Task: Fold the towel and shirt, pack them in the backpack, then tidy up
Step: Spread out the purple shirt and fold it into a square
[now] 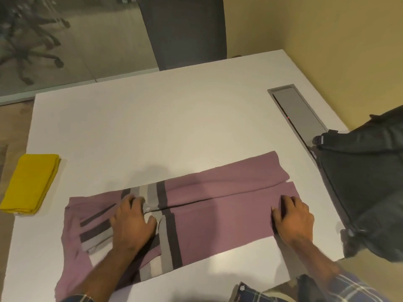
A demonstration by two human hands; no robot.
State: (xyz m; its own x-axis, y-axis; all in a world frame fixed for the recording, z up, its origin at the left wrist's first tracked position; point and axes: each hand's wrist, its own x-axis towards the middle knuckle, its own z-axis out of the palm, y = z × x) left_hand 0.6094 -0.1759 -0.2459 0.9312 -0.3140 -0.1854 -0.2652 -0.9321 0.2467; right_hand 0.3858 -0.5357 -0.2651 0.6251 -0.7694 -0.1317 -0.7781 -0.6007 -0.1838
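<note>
1. Nearest the camera: plaid sleeves (349,286) at the bottom edge, both forearms reaching forward over the white table (174,127).
2. Left hand (132,221) flat on the mauve shirt (218,205), palm down, fingers spread and lightly bent, pressing the cloth near the grey and dark stripes; no pinch visible.
3. Right hand (293,216) flat on the shirt's right end, fingers straight and close together, pressing down, gripping nothing.
4. Shirt lying lengthwise across the near half of the table, both long sides folded in and meeting along a centre seam between the hands; left end rumpled, with a striped sleeve folded over it.
5. Black backpack (370,192) at the right edge of the table, just beside the shirt's right end, partly overhanging the tabletop.
6. Folded yellow towel (30,184) at the left edge, well apart from the shirt.
7. Grey cable hatch (298,110) set in the tabletop beyond the backpack.
8. Farthest: dark chair back (185,29) behind the table, glass partition (65,40) to the left, yellow wall (327,29) to the right.
</note>
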